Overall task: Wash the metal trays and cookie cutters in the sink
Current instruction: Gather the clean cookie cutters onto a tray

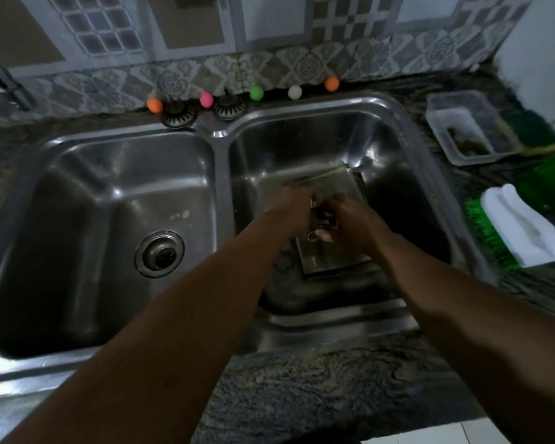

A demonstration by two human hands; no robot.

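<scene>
Both hands, the left hand (293,216) and right hand (350,224), meet over the right basin of the sink (394,107), fingers closed around a small cookie cutter (321,216), probably rubbing it clean above the metal tray (343,187) lying below.

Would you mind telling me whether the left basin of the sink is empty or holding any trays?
Empty: the left basin shows only bare steel and its drain; the metal tray lies in the right basin.
</scene>
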